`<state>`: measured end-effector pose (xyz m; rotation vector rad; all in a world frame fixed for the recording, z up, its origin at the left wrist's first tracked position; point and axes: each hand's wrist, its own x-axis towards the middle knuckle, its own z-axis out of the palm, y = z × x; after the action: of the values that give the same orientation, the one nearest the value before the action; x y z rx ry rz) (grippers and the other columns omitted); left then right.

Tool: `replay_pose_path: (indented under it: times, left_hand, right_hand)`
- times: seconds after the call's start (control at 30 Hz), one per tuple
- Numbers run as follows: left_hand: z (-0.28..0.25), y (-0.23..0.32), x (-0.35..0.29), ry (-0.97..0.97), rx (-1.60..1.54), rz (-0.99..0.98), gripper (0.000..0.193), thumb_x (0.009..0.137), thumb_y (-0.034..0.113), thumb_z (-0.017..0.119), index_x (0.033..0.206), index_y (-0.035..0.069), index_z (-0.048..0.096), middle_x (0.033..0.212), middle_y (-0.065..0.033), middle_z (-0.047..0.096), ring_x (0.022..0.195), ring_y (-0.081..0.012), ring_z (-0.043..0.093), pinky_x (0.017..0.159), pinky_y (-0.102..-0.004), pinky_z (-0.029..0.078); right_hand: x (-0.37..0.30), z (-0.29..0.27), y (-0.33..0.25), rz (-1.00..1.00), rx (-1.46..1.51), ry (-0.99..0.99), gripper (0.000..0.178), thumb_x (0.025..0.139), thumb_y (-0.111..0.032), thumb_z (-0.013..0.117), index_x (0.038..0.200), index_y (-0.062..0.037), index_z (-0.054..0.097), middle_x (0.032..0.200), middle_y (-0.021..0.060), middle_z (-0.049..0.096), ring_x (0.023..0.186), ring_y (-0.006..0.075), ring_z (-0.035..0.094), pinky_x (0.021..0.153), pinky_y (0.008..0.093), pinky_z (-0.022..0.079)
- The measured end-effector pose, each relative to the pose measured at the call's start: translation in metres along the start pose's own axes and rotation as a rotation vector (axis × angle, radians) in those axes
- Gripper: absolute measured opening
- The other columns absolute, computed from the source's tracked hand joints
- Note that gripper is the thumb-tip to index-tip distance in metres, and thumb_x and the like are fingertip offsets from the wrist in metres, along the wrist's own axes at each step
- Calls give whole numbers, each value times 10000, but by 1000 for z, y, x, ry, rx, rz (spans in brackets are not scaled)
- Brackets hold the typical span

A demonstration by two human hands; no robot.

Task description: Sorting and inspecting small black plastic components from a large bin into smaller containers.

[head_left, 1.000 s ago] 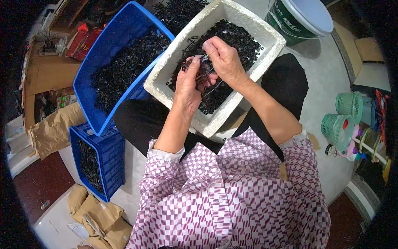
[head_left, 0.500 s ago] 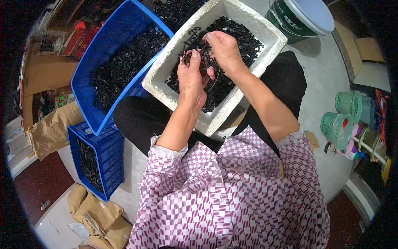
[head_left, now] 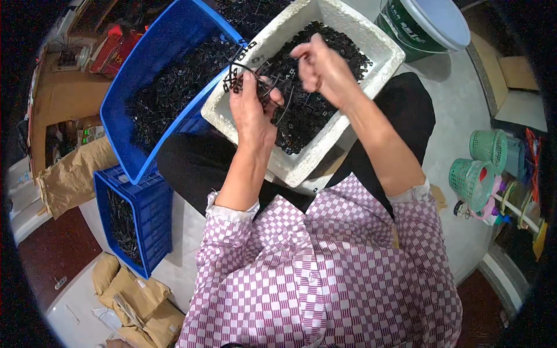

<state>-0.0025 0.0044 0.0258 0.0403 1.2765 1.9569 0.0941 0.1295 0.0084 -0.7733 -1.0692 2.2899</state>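
Observation:
My left hand [head_left: 252,113] is closed around a bunch of black plastic pieces on thin stems [head_left: 237,78], held over the left side of the white foam box [head_left: 380,58]. Small square tabs stick out past its fingertips, and a thin dark strand hangs by the fingers. To the right, above the box, my right hand [head_left: 328,72] has its fingers loosely bent and apart. Its fingertips are slightly blurred, and nothing shows in them. Below both hands, many small black plastic parts [head_left: 299,127] fill the foam box.
Left of the foam box, a large blue crate [head_left: 130,81] holds more black pieces. A second blue crate [head_left: 156,223] lies below it. A green bucket [head_left: 400,32] with a white rim stands at the far right. Green baskets [head_left: 464,180] and brown paper bags [head_left: 142,301] lie farther out.
My hands were together over the box. Now my left hand has shifted left with the black pieces, and my right hand has moved away from them to the right.

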Motion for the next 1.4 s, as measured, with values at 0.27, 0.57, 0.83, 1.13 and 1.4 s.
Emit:
replay_pose_path:
  times: [0.27, 0.57, 0.83, 1.13, 1.4]
  left_hand:
    - [-10, -3, 11, 14, -21, 13, 177, 886, 251, 514, 872, 79, 475, 710, -26, 525, 516, -120, 508, 454, -247, 437]
    - [4, -5, 15, 14, -106, 7, 181, 901, 235, 486, 878, 56, 474, 715, -30, 510, 499, -123, 472, 434, -247, 403]
    - [0, 1, 0, -37, -44, -1, 184, 908, 228, 469, 883, 46, 479, 695, -44, 495, 500, -139, 459, 443, -252, 397]
    - [-22, 8, 23, 148, -199, 6, 198, 912, 210, 445, 833, 35, 495, 706, -52, 510, 523, -140, 473, 463, -249, 397]
    - [-26, 2, 26, 103, -199, -43, 195, 907, 201, 454, 837, 25, 501, 704, -56, 510, 534, -143, 484, 465, -248, 399]
  right_hand:
    - [-17, 22, 17, -168, -519, -200, 311, 921, -348, 420, 918, -61, 538, 622, -42, 412, 508, 34, 374, 424, 188, 315]
    - [2, 18, 32, -336, -515, 2, 157, 875, -182, 508, 781, -61, 541, 584, -46, 410, 443, 36, 348, 397, 190, 287]
    - [21, -13, 9, -59, 27, 164, 129, 866, -158, 493, 791, -53, 494, 565, -37, 399, 434, 49, 357, 401, 184, 294]
    - [-21, 30, 12, 261, -38, -315, 102, 865, -143, 505, 880, -41, 501, 736, -11, 492, 565, 42, 428, 430, 169, 313]
    - [-12, 23, 29, 32, -482, -331, 118, 857, -137, 529, 932, -46, 520, 735, -9, 522, 593, 48, 467, 464, 175, 352]
